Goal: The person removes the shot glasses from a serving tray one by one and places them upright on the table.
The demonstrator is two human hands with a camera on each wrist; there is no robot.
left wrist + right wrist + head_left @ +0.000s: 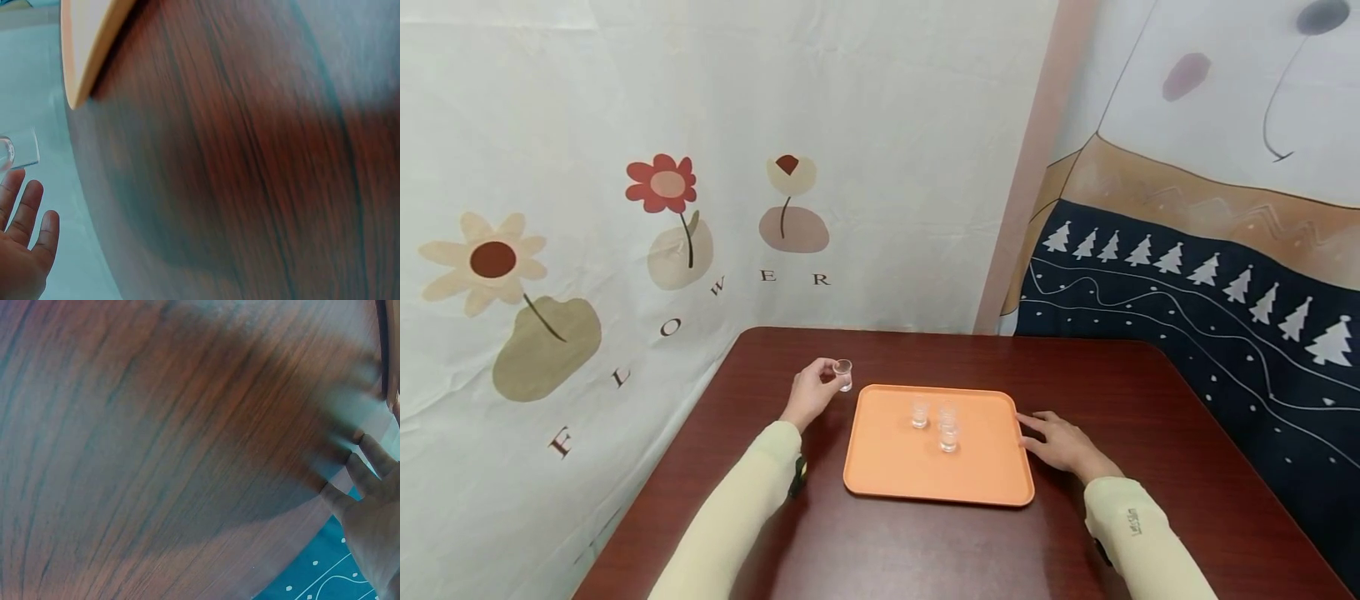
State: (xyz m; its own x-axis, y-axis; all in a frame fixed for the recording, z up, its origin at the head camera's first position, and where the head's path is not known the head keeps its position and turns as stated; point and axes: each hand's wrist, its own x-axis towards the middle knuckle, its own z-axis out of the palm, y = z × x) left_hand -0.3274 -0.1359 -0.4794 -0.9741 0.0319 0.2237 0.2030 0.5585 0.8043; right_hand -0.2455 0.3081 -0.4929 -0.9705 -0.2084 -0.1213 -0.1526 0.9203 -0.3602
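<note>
My left hand [811, 390] pinches a small clear shot glass [844, 377] between thumb and fingers, just off the far left corner of an orange tray [880, 467]. In the left wrist view the same glass [25, 149] shows at the left edge, by the fingertips. Three more clear shot glasses stand grouped on the tray: one on the left [919, 415], one nearer me [949, 437], and one behind it [948, 412]. My right hand [1060, 442] lies at the tray's right edge, fingers spread, fingertips right at the rim.
The tray lies on a dark reddish-brown wooden table [925, 550]. A white cloth with flower prints [887, 167] hangs behind and to the left. To the right hangs a dark blue cloth with white trees [1150, 308].
</note>
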